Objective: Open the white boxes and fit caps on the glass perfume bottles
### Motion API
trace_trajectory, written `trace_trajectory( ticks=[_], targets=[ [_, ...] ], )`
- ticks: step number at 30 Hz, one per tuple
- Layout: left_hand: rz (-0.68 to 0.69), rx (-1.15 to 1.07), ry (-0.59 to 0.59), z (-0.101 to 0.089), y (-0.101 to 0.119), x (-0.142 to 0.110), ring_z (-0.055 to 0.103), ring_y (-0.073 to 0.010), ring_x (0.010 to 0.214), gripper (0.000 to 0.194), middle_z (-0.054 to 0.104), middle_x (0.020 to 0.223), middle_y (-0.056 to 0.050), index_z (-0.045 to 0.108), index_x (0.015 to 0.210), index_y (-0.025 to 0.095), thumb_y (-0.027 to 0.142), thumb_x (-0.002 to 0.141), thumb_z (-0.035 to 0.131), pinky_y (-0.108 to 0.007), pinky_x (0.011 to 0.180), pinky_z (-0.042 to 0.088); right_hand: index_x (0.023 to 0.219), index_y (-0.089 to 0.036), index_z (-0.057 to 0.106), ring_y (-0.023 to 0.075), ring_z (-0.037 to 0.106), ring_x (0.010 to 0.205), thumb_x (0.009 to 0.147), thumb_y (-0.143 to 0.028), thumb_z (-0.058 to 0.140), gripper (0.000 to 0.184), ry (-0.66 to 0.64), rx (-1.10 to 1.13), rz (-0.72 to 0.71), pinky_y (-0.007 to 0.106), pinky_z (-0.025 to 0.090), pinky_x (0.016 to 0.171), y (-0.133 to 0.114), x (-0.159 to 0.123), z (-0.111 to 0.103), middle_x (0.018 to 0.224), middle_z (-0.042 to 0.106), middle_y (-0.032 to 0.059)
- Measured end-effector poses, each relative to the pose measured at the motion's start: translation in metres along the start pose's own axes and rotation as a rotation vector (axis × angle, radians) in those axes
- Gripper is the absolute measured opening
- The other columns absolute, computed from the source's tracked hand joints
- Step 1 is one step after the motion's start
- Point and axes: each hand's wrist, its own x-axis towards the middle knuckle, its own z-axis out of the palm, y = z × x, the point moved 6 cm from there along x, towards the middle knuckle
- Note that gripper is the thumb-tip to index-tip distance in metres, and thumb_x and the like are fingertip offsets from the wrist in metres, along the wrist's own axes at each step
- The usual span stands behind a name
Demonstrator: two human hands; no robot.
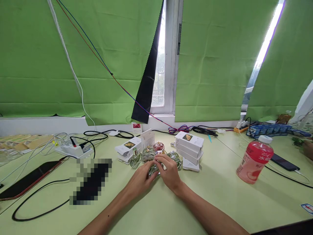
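My left hand (141, 177) and my right hand (169, 173) meet at the middle of the table, fingers curled together round a shiny, clear greenish glass piece (153, 169). My fingers hide most of it. Close around them stand similar rounded glass pieces: a small bottle-like one (135, 160) to the left, a clear ribbed one (148, 154) behind, a pinkish one (158, 147) with a gold-coloured top, and another greenish one (174, 157) beside my right hand.
White flower-picture boxes (189, 145) are stacked right of the glass pieces; other white boxes (128, 146) lie left. A pink drink bottle (255, 160) stands right. Phones (31, 179), a power strip (75, 150) and cables lie around. At the far right edge shows another person's hand (308, 148).
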Motion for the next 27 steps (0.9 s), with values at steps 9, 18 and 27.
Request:
trace_trajectory(
  ticks=[9, 18, 27],
  targets=[
    [0.009, 0.003, 0.006, 0.0001, 0.0, 0.0004, 0.058, -0.0172, 0.069, 0.02, 0.068, 0.092, -0.005, 0.062, 0.105, 0.019, 0.031, 0.095, 0.05, -0.03, 0.066, 0.046, 0.098, -0.022, 0.072, 0.0204, 0.069, 0.094, 0.096, -0.016, 0.058, 0.016, -0.004, -0.07, -0.014, 0.035, 0.056, 0.086, -0.0006, -0.0007, 0.0003, 0.099, 0.074, 0.0075],
    [0.003, -0.014, 0.01, -0.0016, 0.0021, -0.0003, 0.058, -0.0185, 0.072, 0.022, 0.068, 0.09, -0.005, 0.062, 0.108, 0.019, 0.029, 0.095, 0.048, -0.031, 0.069, 0.047, 0.095, -0.022, 0.071, 0.0208, 0.067, 0.089, 0.094, -0.015, 0.057, 0.015, -0.027, -0.101, 0.008, 0.034, 0.055, 0.082, -0.0041, 0.0013, -0.0013, 0.093, 0.072, 0.0068],
    [0.004, 0.016, -0.005, 0.0002, 0.0, -0.0004, 0.056, -0.0159, 0.065, 0.02, 0.068, 0.089, -0.004, 0.062, 0.105, 0.019, 0.03, 0.096, 0.048, -0.028, 0.063, 0.043, 0.098, -0.021, 0.069, 0.0216, 0.064, 0.088, 0.095, -0.015, 0.057, 0.014, -0.045, -0.106, 0.016, 0.034, 0.053, 0.079, -0.0048, 0.0023, -0.0011, 0.091, 0.07, 0.0064]
  ],
)
